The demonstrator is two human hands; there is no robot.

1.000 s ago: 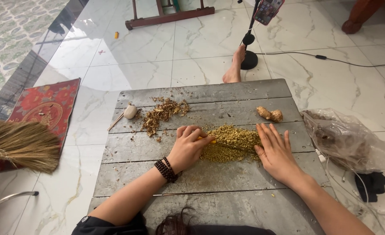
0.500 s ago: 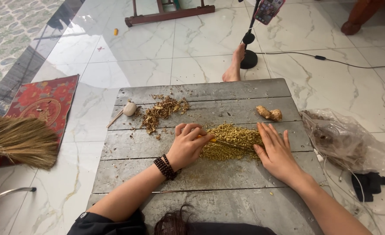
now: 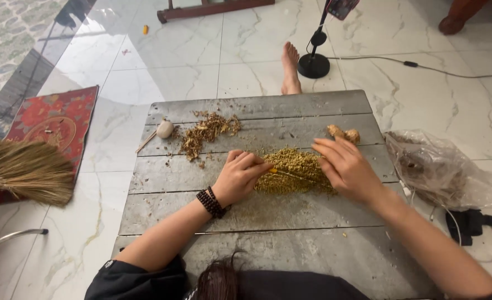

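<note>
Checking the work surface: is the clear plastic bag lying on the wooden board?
No, the plastic bag lies on the floor tiles, right of the wooden board.

head view – looks steeply down, close, perhaps tilted forward

Bare forearms, no rings on either hand. Dark beaded bracelet (image 3: 211, 203), double-stranded, around the left wrist. Black short sleeve (image 3: 135, 275) at the left upper arm. Dark hair strands (image 3: 221, 280) at the lower edge. Bare foot (image 3: 291, 68) beyond the bench.
</note>
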